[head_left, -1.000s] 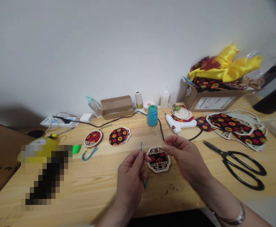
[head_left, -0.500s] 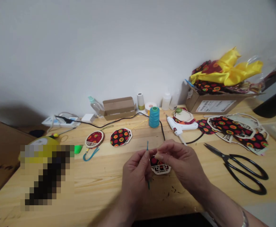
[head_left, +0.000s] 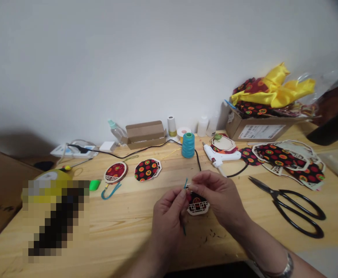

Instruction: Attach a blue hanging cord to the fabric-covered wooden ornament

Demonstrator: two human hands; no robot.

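Between the thumb and forefinger of my left hand (head_left: 170, 214), a teal cord (head_left: 185, 183) is pinched. One short end sticks up, and the other hangs below the fingers. My right hand (head_left: 218, 199) is closed in a pinch right beside the cord's upper end; what its fingertips hold is too small to make out. Just below and behind both hands shows a small fabric ornament with a pale lattice frame (head_left: 198, 207), partly covered by the fingers. Whether it hangs or rests on the table cannot be told.
A teal thread cone (head_left: 188, 146) and a white glue gun (head_left: 221, 155) stand beyond my hands. Black scissors (head_left: 284, 204) lie at right, near a pile of fabric pieces (head_left: 287, 156). Two ornaments, one round (head_left: 116, 172) and one octagonal (head_left: 148, 170), lie left. A stuffed carton (head_left: 261, 129) stands behind.
The teal cord's upper end now leans to the right instead of standing straight. My left hand has shifted slightly right, its fingertips closer to the right hand's. The view has moved a little.
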